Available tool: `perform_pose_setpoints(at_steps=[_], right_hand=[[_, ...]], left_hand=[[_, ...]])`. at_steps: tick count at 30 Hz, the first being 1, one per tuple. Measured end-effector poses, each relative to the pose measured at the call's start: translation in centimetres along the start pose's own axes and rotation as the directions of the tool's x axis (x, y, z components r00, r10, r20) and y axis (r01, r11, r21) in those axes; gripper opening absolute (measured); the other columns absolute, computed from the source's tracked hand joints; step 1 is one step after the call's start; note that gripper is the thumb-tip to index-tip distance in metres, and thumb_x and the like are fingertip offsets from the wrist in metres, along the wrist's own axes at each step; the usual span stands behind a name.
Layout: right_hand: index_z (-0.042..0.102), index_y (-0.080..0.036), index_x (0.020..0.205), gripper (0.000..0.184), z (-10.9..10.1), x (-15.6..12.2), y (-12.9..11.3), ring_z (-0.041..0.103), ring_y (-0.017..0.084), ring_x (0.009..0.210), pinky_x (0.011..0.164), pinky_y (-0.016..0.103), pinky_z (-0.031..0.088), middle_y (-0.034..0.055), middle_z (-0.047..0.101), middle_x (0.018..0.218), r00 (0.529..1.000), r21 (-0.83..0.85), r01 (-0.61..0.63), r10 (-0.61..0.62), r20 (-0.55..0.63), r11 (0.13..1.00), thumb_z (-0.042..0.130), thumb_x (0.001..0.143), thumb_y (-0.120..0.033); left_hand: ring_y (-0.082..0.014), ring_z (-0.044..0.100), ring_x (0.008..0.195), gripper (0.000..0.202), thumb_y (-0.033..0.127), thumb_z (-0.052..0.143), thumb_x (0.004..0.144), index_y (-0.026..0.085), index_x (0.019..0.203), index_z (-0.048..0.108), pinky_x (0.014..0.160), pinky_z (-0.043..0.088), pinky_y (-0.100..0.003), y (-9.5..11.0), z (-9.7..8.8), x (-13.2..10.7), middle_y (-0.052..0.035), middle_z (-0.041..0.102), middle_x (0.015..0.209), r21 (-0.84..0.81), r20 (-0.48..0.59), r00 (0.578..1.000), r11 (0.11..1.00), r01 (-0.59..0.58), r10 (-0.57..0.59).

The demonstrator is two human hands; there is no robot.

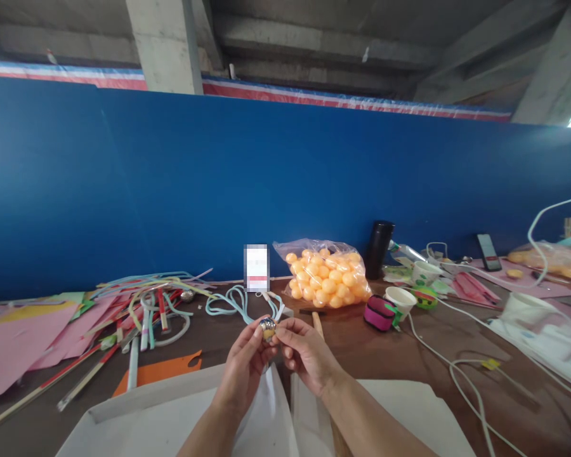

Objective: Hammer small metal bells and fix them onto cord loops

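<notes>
My left hand (pixel 245 363) and my right hand (pixel 303 351) meet above the brown table (pixel 390 358), fingers pinched together on a small shiny round object (pixel 268 328) with a gold and silver surface. Both hands hold it between fingertips, just over two white trays (pixel 181 412) near me. Behind the hands lies a loop of light blue cord (pixel 233 301).
A clear bag of orange balls (pixel 326 275) sits behind the hands, with a black cylinder (pixel 379 249), paper cups (pixel 400 299) and a magenta pouch (pixel 379 313) to its right. Coloured paper strips and sticks (pixel 137 311) cover the left. White cables (pixel 461 371) run across the right.
</notes>
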State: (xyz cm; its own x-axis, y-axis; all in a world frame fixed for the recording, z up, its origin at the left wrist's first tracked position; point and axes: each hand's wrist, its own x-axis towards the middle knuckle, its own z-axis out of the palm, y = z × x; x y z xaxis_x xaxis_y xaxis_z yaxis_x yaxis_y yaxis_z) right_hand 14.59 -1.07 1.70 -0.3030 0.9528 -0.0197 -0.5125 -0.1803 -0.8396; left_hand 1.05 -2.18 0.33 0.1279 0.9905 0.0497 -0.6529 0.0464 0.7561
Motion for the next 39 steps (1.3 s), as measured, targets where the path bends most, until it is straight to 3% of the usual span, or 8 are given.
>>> perform_pose_setpoints(at_steps=[14, 26, 39], right_hand=[[0.06, -0.014, 0.073, 0.022, 0.3, 0.01, -0.29, 0.04, 0.002, 0.042, 0.033, 0.011, 0.029, 0.0005, 0.064, 0.065, 1.0, -0.021, 0.017, -0.017, -0.016, 1.0, 0.075, 0.067, -0.029], [0.058, -0.014, 0.07, 0.021, 0.0, 0.26, -0.07, 0.043, 0.003, 0.04, 0.036, 0.012, 0.038, -0.0007, 0.063, 0.06, 1.0, -0.007, 0.016, -0.016, 0.004, 1.0, 0.075, 0.068, -0.027], [0.059, -0.015, 0.073, 0.022, -0.32, 0.36, -0.05, 0.042, 0.003, 0.04, 0.038, 0.014, 0.038, -0.0016, 0.062, 0.059, 0.998, -0.085, 0.052, -0.05, 0.025, 0.995, 0.073, 0.07, -0.032]], left_hand=[[-0.0115, 0.059, 0.077, 0.033, 0.028, 0.061, 0.08, 0.015, 0.11, 0.059, 0.069, 0.049, -0.022, 0.11, 0.21, -0.18, -0.0076, 0.064, 0.096, 0.037, -0.03, 0.999, 0.999, -0.028, 0.029], [-0.013, 0.061, 0.078, 0.038, 0.027, 0.063, 0.077, 0.014, 0.113, 0.061, 0.076, 0.049, -0.026, -0.13, -0.1, 0.17, -0.0104, 0.065, 0.104, 0.059, -0.051, 0.997, 0.997, -0.047, 0.05], [-0.0119, 0.061, 0.072, 0.036, 0.028, 0.067, 0.074, 0.016, 0.108, 0.065, 0.072, 0.05, -0.025, -0.15, 0.41, -0.05, -0.0092, 0.067, 0.098, 0.041, -0.084, 0.995, 0.998, -0.052, 0.055]])
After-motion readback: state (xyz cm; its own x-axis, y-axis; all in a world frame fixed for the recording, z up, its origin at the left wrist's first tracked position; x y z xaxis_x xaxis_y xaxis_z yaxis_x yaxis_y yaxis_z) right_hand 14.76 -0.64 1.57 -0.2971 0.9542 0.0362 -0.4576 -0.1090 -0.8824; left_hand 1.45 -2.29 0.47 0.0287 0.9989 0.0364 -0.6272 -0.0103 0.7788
